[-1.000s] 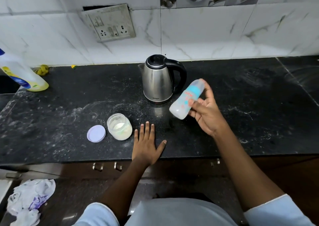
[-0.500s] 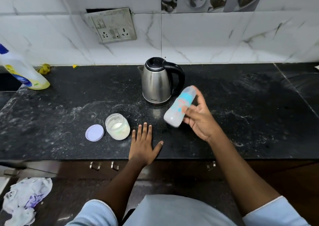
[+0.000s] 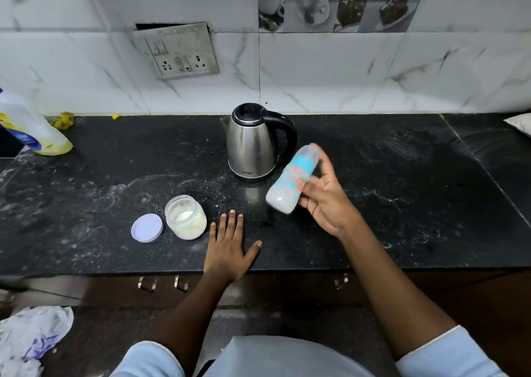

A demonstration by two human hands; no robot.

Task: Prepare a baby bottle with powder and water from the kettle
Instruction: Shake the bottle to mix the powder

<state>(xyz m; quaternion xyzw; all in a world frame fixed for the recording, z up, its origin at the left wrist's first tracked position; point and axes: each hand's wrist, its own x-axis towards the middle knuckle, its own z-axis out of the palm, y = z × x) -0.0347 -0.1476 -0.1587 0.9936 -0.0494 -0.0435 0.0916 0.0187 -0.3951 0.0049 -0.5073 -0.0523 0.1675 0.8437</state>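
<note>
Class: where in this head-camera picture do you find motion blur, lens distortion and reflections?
Head view: motion blur smears the baby bottle and the right hand gripping it; the left hand, flat on the counter, is sharp. Head view: the wide lens seems to tilt the plastic bottle at left. Head view: the kettle shows soft highlights and mirrors faintly in the counter.

White marble-look wall tiles (image 3: 330,69), switch plate (image 3: 176,51), black speckled stone counter (image 3: 402,198), dark drawers (image 3: 161,287) below
</note>
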